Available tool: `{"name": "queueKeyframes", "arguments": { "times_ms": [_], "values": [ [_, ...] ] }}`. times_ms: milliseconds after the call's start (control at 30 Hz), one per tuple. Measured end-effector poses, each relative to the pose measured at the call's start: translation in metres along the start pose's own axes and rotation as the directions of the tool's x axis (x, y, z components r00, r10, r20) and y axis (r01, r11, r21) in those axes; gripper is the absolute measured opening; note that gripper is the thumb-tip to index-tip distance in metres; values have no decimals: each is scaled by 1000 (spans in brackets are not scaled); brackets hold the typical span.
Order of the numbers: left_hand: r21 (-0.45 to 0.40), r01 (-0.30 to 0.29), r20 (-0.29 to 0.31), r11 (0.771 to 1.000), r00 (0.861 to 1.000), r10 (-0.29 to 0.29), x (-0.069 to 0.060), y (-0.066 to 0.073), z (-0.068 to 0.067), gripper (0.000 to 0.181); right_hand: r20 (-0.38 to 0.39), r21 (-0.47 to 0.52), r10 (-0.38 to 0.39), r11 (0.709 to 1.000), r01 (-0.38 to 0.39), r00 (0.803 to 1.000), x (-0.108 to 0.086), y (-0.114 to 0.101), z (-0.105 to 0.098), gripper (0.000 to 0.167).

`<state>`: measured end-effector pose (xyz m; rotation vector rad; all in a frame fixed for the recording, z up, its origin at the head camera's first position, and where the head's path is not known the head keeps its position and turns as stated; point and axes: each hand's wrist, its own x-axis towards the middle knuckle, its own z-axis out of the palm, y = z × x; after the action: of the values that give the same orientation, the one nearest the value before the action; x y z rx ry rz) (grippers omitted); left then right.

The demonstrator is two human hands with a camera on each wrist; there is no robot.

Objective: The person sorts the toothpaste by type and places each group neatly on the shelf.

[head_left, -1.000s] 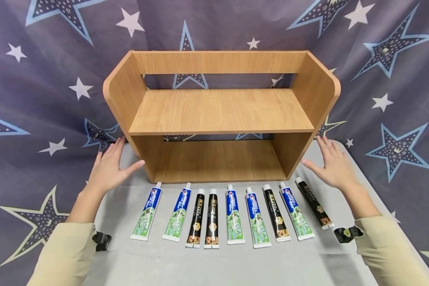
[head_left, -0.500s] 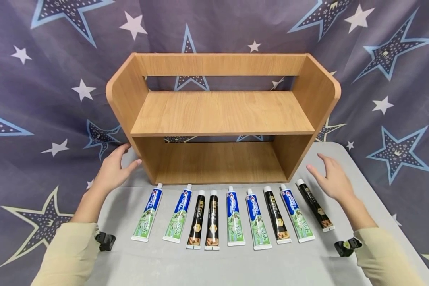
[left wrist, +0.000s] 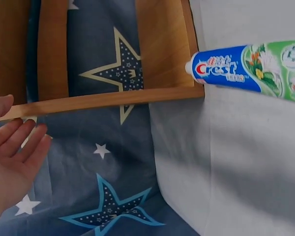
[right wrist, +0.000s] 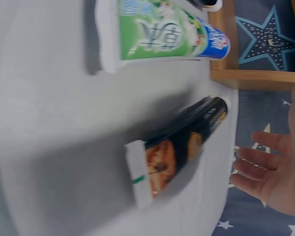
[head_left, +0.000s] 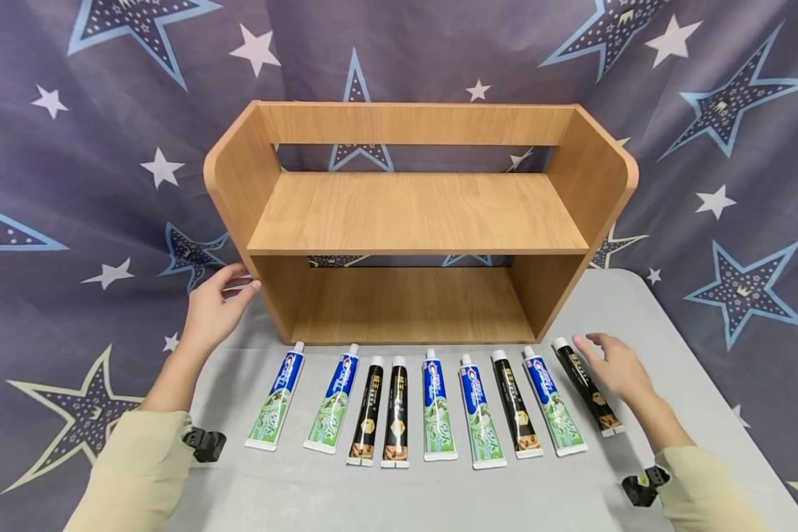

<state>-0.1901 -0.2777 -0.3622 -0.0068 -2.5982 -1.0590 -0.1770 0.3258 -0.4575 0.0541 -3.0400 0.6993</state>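
Observation:
In the head view a row of toothpaste tubes lies before a wooden shelf [head_left: 412, 214], caps toward it. My left hand [head_left: 216, 307] is at the shelf's left side panel, thumb over the front edge and curved fingers along the outer face. The left wrist view has this hand [left wrist: 12, 157] with the board between thumb and fingers. Nearest that side is a blue-green Crest toothpaste tube [head_left: 275, 399]. My right hand [head_left: 618, 366] hovers over the rightmost black toothpaste tube [head_left: 588, 388], holding nothing; in the right wrist view its fingers are spread apart from the tube [right wrist: 177, 157].
Other tubes, blue-green like the one [head_left: 439, 406] mid-row and black like the one [head_left: 395, 414] beside it, lie side by side on the grey-white table [head_left: 425, 499]. A star-patterned curtain [head_left: 771, 170] hangs behind and at both sides.
My left hand has moved in and its fingers have curved in at the shelf's left panel. My right hand has drawn back from the shelf's right side toward the rightmost black tube.

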Motion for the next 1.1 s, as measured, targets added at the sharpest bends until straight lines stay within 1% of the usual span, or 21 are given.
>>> {"name": "queueKeyframes", "arguments": {
  "times_ms": [167, 300, 400, 500, 533, 600, 667, 733, 767, 833, 900, 967, 1033, 1100],
  "values": [
    [-84, 50, -42, 995, 998, -54, 3, 1, 4, 39, 47, -6, 38, 999, -38, 998, -4, 9, 10, 67],
    [-166, 98, -67, 981, 992, -111, 6, 1, 6, 37, 85, 1, 79, 997, -80, 993, -6, 14, 13, 67],
    [-231, 130, -89, 964, 984, -154, 8, 0, 7, 36, 107, 3, 90, 996, -90, 990, -8, 17, 15, 64],
    [-324, 134, -107, 936, 978, -177, 10, -4, 8, 33, 115, 7, 84, 996, -86, 990, -10, 18, 16, 58],
    [-375, 131, -109, 918, 977, -184, 11, -6, 8, 30, 116, 12, 83, 996, -85, 990, -10, 18, 16, 56],
    [-494, 110, -108, 863, 976, -187, 11, -9, 9, 23, 114, 17, 77, 997, -79, 990, -11, 19, 16, 51],
    [-606, 87, -104, 791, 977, -187, 11, -11, 9, 23, 119, 25, 73, 997, -77, 990, -12, 19, 16, 47],
    [-701, 67, -92, 710, 979, -183, 10, -14, 10, 28, 130, 32, 73, 996, -78, 989, -12, 20, 15, 45],
    [-728, 61, -86, 683, 980, -178, 10, -15, 10, 28, 138, 36, 73, 996, -79, 988, -12, 20, 15, 44],
    [-760, 55, -75, 648, 982, -171, 10, -17, 10, 30, 161, 50, 78, 995, -87, 984, -11, 20, 13, 43],
    [-779, 54, -64, 625, 984, -165, 11, -20, 10, 30, 185, 64, 84, 993, -98, 979, -11, 20, 11, 43],
    [-782, 60, -54, 620, 985, -163, 12, -22, 10, 30, 216, 86, 100, 989, -121, 971, -10, 20, 9, 44],
    [-780, 71, -37, 621, 986, -160, 13, -23, 10, 31, 254, 127, 117, 980, -153, 960, -9, 20, 7, 46],
    [-770, 85, -25, 633, 986, -162, 14, -23, 10, 30, 290, 177, 136, 965, -192, 947, -9, 21, 5, 47]
  ]
}}
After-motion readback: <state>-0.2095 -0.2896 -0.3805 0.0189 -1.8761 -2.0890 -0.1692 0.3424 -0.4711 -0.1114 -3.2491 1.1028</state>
